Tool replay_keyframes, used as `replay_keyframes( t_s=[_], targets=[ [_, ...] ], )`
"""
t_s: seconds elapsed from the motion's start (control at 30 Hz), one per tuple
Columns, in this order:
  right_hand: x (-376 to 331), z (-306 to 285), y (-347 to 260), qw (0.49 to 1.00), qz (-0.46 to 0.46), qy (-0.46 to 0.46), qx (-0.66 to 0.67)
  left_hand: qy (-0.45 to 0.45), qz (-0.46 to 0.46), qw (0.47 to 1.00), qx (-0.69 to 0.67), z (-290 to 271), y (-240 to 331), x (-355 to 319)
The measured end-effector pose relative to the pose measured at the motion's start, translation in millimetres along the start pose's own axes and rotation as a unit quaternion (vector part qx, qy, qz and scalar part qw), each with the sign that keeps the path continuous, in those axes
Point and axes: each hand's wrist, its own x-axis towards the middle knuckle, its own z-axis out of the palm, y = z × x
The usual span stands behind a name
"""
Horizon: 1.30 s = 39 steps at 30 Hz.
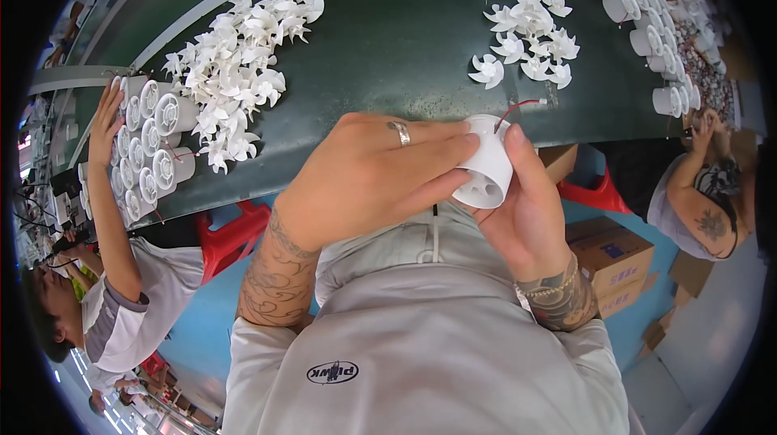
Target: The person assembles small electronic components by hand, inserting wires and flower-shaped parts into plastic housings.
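Between my hands, in front of my chest at the table's near edge, is a white plastic cylindrical fan housing (491,161). A thin red and dark wire (515,108) with a small white plug comes out of its far end. My left hand (380,164), with a ring on one finger, presses its fingers against the housing's left side. My right hand (526,212) cups it from the right and below, thumb along its side. Holes show in the housing's near end. Nearest beyond it lies a small heap of white fan blades (530,26).
A larger heap of white fan blades (243,63) lies on the dark green table (396,38). Stacked fan housings (150,144) stand at left, touched by a co-worker's hand (105,123). More housings (655,38) line the right, beside another person's hands (708,127). Cardboard boxes (611,253) sit below.
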Motion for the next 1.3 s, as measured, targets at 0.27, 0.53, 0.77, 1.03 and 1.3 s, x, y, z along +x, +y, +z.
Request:
replay_keyframes(
  t_s=[0.27,0.53,0.77,1.03,1.3],
  targets=[
    [39,13,-3,0.995,0.099,-0.021,-0.010,0.087,-0.132,0.987,-0.020,17,-2,-4],
    [68,50,-17,0.641,-0.382,-0.143,-0.651,0.231,-0.231,0.943,0.063,2,-51,-25],
    [90,47,-24,0.542,-0.350,-0.160,-0.747,0.282,-0.192,0.932,0.124,50,-27,-37],
    [51,119,-45,0.405,-0.212,-0.254,-0.852,0.289,-0.229,0.910,0.188,60,-13,-29],
    [114,70,-66,0.348,-0.235,-0.276,-0.865,0.254,-0.308,0.912,0.096,69,-19,-10]
  ],
)
